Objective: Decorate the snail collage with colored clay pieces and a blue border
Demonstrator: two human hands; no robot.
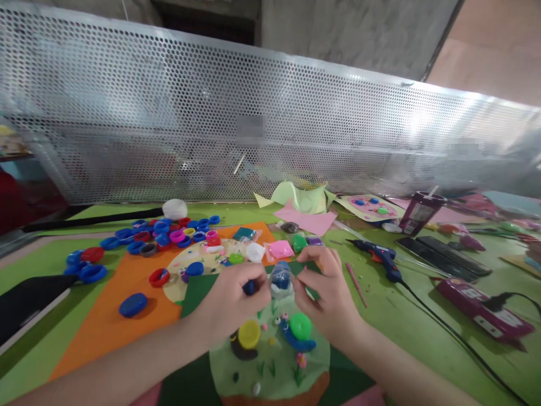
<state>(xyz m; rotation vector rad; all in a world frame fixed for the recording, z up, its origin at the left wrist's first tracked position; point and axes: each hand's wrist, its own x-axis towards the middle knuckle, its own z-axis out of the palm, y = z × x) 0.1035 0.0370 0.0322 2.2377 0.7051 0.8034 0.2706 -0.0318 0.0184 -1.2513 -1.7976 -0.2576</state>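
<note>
Between left grip [237, 294] and right grip [327, 292], blue-filled clear packet [281, 277]

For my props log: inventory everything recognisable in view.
Bottle caps: many, mostly blue, mainly left
Clear packet: one, blue contents, between hands
Small packets: several, mixed, beyond hands
Snail collage: one, green, below hands
Other collages: two, pale, left and back right
Backing sheet: one, orange, left
Loose papers: several, pastel, back
Glue gun: one, blue, right
Power strip: one, maroon, right
Cup: one, purple, right
Perforated screen: one, silver, back
Table: one, green, beneath
Left hand, right hand: two, bare, centre
</note>
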